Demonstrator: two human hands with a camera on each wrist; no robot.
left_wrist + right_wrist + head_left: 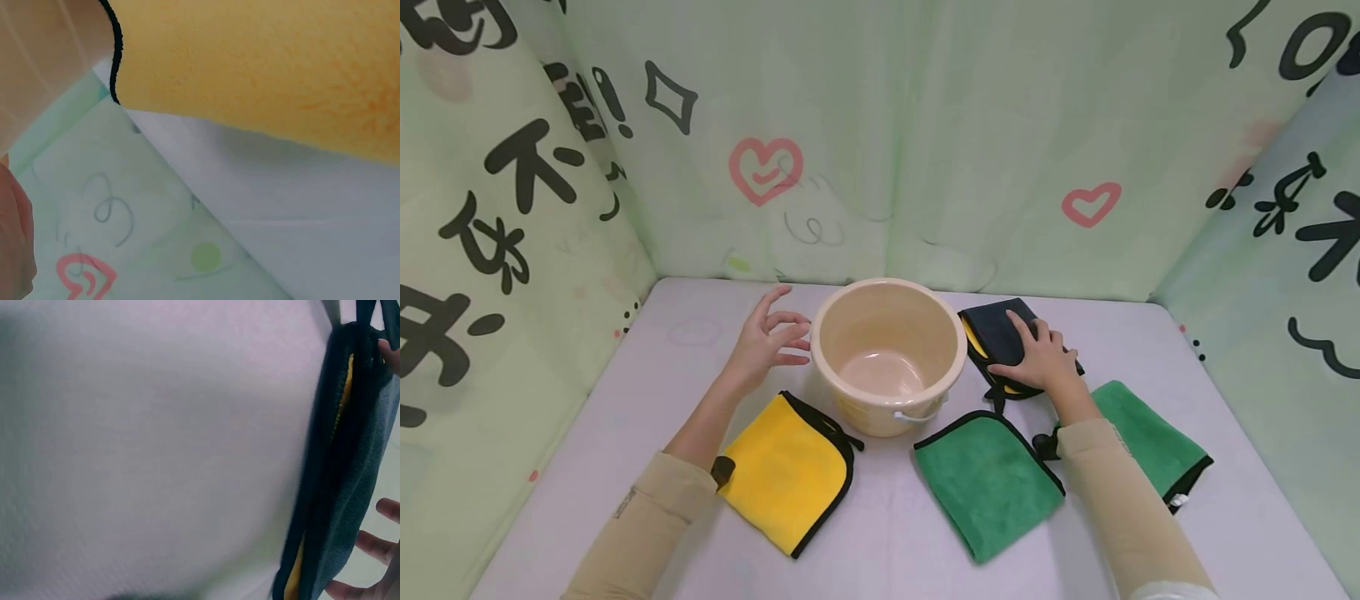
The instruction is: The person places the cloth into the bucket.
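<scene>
A cream plastic bucket [887, 354] stands upright and looks empty at the table's middle. My left hand [772, 333] hovers open beside its left rim with fingers spread, holding nothing. My right hand [1037, 352] lies on a folded dark grey cloth [992, 329] with a yellow inner side, just right of the bucket; the fingers lie flat on top and the thumb runs along the near edge. In the right wrist view that dark cloth [350, 481] shows edge-on with fingertips [375, 540] beside it. A yellow cloth [790, 471] lies under my left forearm and fills the top of the left wrist view [262, 69].
A green cloth [988, 483] lies in front of the bucket to the right. A second green cloth [1150, 433] lies under my right forearm. Printed green curtains [925, 167] close off the white table [887, 550] on the back and both sides.
</scene>
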